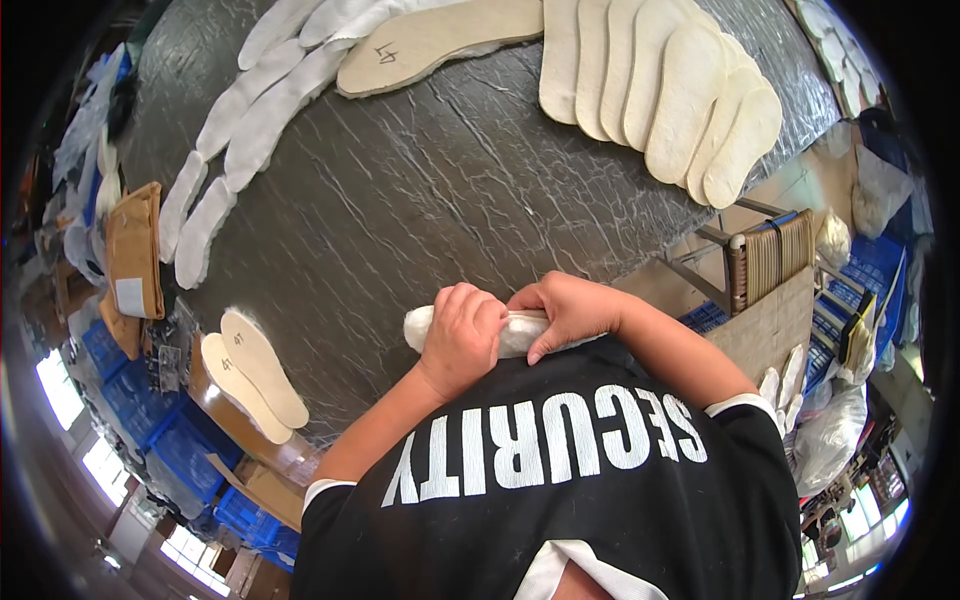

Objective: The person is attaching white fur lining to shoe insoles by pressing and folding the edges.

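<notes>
A fluffy white insole is held sideways at the table's near edge, close against my black shirt. My left hand is closed over its left part, fingers bent across the top. My right hand grips the right part, with the thumb on the near side and fingers at the far edge. The hands nearly meet, and part of the insole is hidden beneath them. To the left, two cream insoles with pen marks overlap at the table edge.
The dark table has a wrinkled, shiny cover. A fan of cream insoles lies far right, beside a large marked insole. White fleecy insoles curve along the far left. A woven chair stands right; blue crates sit left.
</notes>
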The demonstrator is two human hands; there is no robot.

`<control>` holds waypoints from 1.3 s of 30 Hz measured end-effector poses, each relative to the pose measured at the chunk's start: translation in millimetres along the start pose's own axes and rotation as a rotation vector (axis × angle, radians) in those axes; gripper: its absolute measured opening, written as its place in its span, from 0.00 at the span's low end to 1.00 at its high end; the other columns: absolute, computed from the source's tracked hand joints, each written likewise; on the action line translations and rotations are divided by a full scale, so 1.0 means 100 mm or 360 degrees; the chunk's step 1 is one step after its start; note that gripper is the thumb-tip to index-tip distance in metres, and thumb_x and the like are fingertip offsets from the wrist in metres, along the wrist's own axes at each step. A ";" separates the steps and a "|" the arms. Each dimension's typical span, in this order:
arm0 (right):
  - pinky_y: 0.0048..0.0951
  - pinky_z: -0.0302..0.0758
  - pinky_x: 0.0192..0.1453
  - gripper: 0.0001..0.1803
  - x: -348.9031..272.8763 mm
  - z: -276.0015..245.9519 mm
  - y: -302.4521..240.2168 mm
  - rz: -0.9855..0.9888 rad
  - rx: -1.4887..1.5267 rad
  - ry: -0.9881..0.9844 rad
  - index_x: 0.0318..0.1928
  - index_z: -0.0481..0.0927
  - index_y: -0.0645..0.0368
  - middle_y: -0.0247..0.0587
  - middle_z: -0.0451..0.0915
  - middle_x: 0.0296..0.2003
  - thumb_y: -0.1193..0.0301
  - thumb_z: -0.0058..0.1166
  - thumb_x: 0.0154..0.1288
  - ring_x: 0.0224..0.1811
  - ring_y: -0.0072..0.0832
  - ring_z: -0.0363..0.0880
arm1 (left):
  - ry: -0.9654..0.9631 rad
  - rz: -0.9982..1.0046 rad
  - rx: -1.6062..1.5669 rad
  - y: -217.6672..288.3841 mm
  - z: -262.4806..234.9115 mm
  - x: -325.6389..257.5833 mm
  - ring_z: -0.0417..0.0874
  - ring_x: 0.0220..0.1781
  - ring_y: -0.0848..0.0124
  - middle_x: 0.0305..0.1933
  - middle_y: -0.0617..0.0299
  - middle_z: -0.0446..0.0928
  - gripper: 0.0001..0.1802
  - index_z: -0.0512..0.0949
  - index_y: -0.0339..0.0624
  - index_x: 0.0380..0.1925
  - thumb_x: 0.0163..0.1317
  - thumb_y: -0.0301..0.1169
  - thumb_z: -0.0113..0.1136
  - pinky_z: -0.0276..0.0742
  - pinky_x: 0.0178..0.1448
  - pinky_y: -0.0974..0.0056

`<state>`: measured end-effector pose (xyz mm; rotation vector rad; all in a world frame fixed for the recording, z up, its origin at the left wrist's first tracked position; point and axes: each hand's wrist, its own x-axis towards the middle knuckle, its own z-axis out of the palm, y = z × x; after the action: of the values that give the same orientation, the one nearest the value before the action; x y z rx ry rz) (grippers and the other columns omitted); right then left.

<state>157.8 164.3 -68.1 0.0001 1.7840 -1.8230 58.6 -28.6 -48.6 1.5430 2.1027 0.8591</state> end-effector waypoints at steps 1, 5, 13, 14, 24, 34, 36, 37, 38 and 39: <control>0.33 0.77 0.45 0.29 -0.01 0.00 -0.01 0.0012 -0.0011 -0.0011 0.50 0.80 0.66 0.52 0.85 0.37 0.63 0.71 0.49 0.40 0.36 0.84 | -0.0003 0.0002 -0.0001 0.01 0.00 0.01 0.74 0.39 0.60 0.33 0.60 0.74 0.09 0.73 0.42 0.30 0.50 0.24 0.63 0.67 0.46 0.56; 0.35 0.76 0.44 0.22 0.02 0.03 0.06 -0.0052 -0.0083 0.0013 0.51 0.80 0.65 0.54 0.83 0.36 0.69 0.65 0.56 0.38 0.43 0.83 | 0.0034 -0.0038 -0.0029 0.02 0.01 0.00 0.75 0.37 0.59 0.32 0.58 0.74 0.11 0.74 0.40 0.30 0.46 0.22 0.66 0.69 0.46 0.56; 0.37 0.75 0.42 0.16 0.04 0.01 0.05 -0.0032 -0.0029 0.0085 0.49 0.80 0.63 0.55 0.82 0.33 0.73 0.58 0.61 0.35 0.45 0.81 | 0.0080 -0.0229 -0.0194 -0.20 -0.49 0.10 0.79 0.52 0.57 0.43 0.57 0.80 0.16 0.80 0.39 0.39 0.48 0.28 0.69 0.68 0.61 0.54; 0.37 0.75 0.42 0.16 0.05 0.01 0.05 -0.0034 -0.0063 0.0089 0.49 0.80 0.63 0.55 0.82 0.33 0.73 0.58 0.61 0.34 0.45 0.81 | -0.0123 -0.0239 -0.0101 -0.22 -0.54 0.09 0.79 0.55 0.57 0.46 0.57 0.81 0.19 0.80 0.39 0.40 0.48 0.34 0.71 0.64 0.65 0.51; 0.37 0.75 0.41 0.15 0.09 -0.02 0.04 -0.0092 -0.0070 0.0049 0.48 0.81 0.63 0.55 0.82 0.32 0.74 0.58 0.60 0.34 0.44 0.82 | -0.0383 -0.0241 -0.0242 -0.24 -0.40 0.06 0.80 0.38 0.64 0.31 0.61 0.81 0.15 0.82 0.41 0.35 0.49 0.36 0.70 0.65 0.58 0.56; 0.34 0.76 0.46 0.19 -0.09 -0.36 -0.01 0.0142 -0.0190 0.0279 0.48 0.81 0.61 0.49 0.84 0.37 0.64 0.63 0.60 0.40 0.38 0.83 | -0.0243 -0.0371 -0.0415 -0.45 -0.42 0.03 0.79 0.36 0.65 0.31 0.62 0.81 0.06 0.82 0.41 0.31 0.51 0.27 0.64 0.66 0.54 0.59; 0.35 0.76 0.46 0.19 -0.12 -0.39 -0.04 0.0308 -0.0186 0.0358 0.47 0.81 0.62 0.50 0.84 0.36 0.63 0.63 0.59 0.40 0.42 0.82 | -0.0111 -0.0294 -0.0135 -0.45 -0.37 0.01 0.78 0.39 0.64 0.36 0.61 0.81 0.08 0.82 0.41 0.34 0.52 0.29 0.65 0.66 0.55 0.58; 0.35 0.76 0.46 0.19 -0.12 -0.37 -0.03 0.0325 -0.0316 0.0524 0.46 0.81 0.61 0.48 0.83 0.38 0.63 0.64 0.57 0.41 0.41 0.82 | 0.0018 -0.0222 0.0145 -0.43 -0.36 0.02 0.78 0.41 0.62 0.40 0.60 0.81 0.11 0.82 0.41 0.36 0.53 0.32 0.66 0.66 0.55 0.56; 0.34 0.76 0.45 0.18 -0.11 -0.34 -0.02 0.0341 -0.0447 0.0690 0.45 0.81 0.60 0.46 0.83 0.40 0.64 0.65 0.55 0.42 0.39 0.81 | -0.0069 -0.0237 0.0281 -0.41 -0.33 -0.01 0.76 0.55 0.58 0.55 0.58 0.77 0.21 0.80 0.41 0.46 0.55 0.40 0.65 0.63 0.62 0.52; 0.34 0.76 0.45 0.18 -0.10 -0.29 0.00 0.0343 -0.0447 0.0693 0.45 0.81 0.60 0.46 0.83 0.40 0.64 0.65 0.55 0.42 0.39 0.81 | -0.0069 -0.0233 0.0279 -0.37 -0.30 -0.01 0.76 0.55 0.58 0.55 0.58 0.77 0.21 0.80 0.41 0.46 0.55 0.40 0.65 0.63 0.62 0.52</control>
<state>154.7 195.1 -67.3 0.4944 2.2270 -1.4837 13.8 -44.2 -51.2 1.4539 2.2781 0.5992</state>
